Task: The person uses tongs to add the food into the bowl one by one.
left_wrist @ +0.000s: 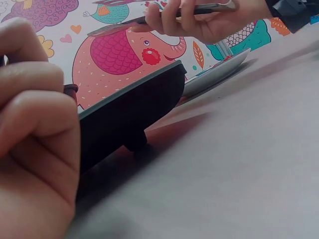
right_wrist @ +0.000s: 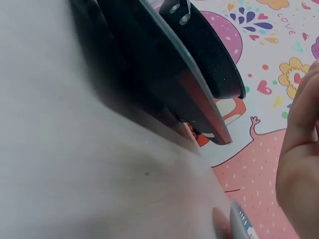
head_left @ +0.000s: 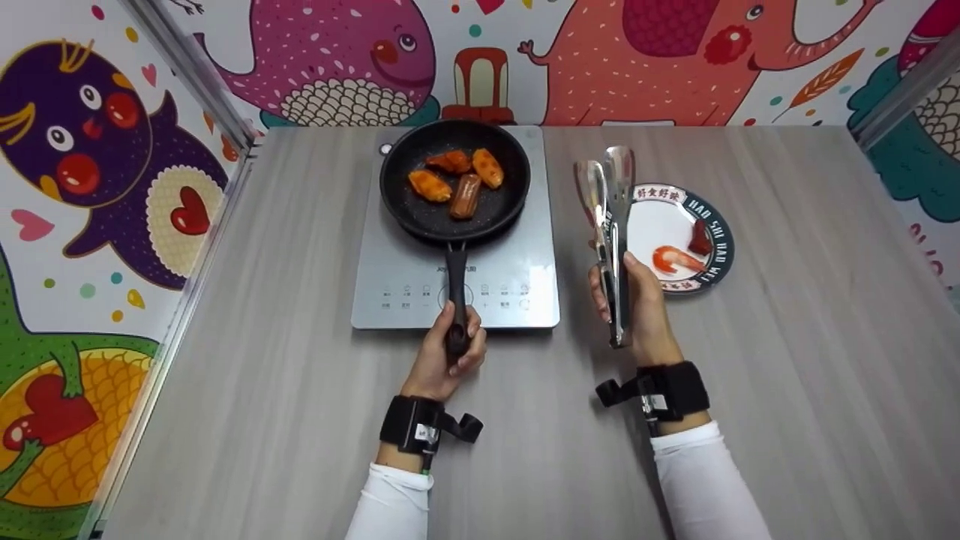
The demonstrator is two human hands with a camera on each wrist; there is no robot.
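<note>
My left hand (head_left: 448, 349) grips the black handle (head_left: 456, 281) of a frying pan (head_left: 395, 196), which sits on a silver induction cooktop (head_left: 517, 262). Inside the pan lie several browned pieces: orange-glazed ones like chicken wings (head_left: 487, 168) and a sausage piece (head_left: 466, 196). My right hand (head_left: 649, 311) holds metal tongs (head_left: 619, 225) upright, their tips apart with nothing between them. Just right of the tongs is a plate (head_left: 649, 217) with a shrimp (head_left: 675, 259) and a dark red piece of food (head_left: 700, 238). The left wrist view shows the right hand (left_wrist: 199, 22) raised above the table.
The grey wood-grain table (head_left: 810, 337) extends around the cooktop and plate. Cartoon-printed wall panels (head_left: 637, 75) stand behind the cooktop and at the left (head_left: 67, 262). A metal frame post (head_left: 202, 82) marks the back left corner.
</note>
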